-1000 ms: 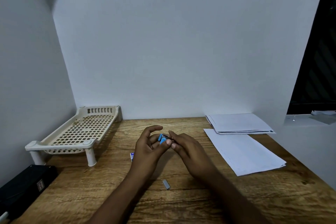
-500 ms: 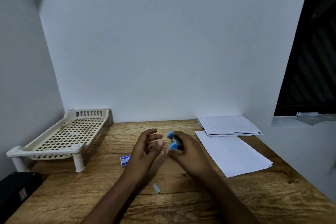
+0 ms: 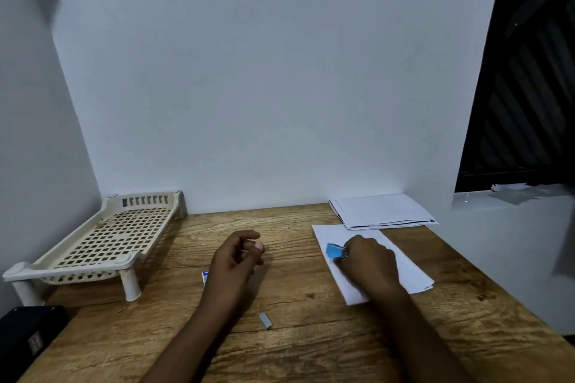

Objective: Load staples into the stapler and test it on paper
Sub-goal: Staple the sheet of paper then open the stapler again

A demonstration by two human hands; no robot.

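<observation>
Small blue stapler (image 3: 334, 250) gripped in right hand (image 3: 370, 261) over flat white paper (image 3: 412, 274), left hand (image 3: 235, 260) loosely curled, empty

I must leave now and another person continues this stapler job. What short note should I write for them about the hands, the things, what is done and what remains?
Left hand: loosely curled above the table, holds nothing.
Right hand: grips the blue stapler at the left edge of the loose sheet.
A staple strip lies on the table; the staple box is partly hidden behind the left hand.
Done: stapler is at the paper; whether it is loaded cannot be seen.
Left: press it on the sheet, check the staple.
</observation>
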